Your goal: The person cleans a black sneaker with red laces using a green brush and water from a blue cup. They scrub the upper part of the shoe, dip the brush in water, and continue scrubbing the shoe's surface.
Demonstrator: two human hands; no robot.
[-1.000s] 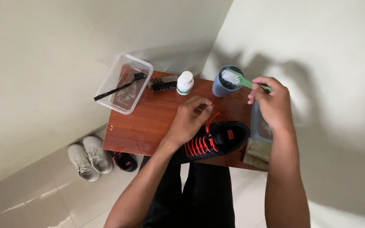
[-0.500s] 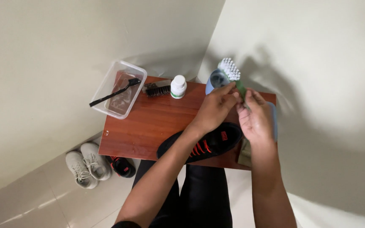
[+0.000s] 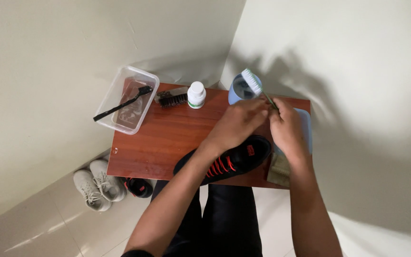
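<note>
A black shoe with red laces (image 3: 229, 161) lies on the near side of a small wooden table (image 3: 167, 138). Both hands meet above the shoe's toe end. My right hand (image 3: 288, 128) grips the green handle of a toothbrush with white bristles (image 3: 254, 84), whose head points up over a blue cup (image 3: 238, 90). My left hand (image 3: 238, 123) has its fingers on the same handle, just below the bristles.
A clear plastic tub (image 3: 128, 99) with a black brush across it hangs over the table's far left corner. A dark bristle brush (image 3: 171, 99) and a white bottle (image 3: 196, 94) stand beside it. A folded cloth (image 3: 278, 169) lies at the right. Shoes (image 3: 96, 183) sit on the floor.
My left hand left the shoe's laces and came over to the toothbrush held by my right hand. The toothbrush swung upright above the cup.
</note>
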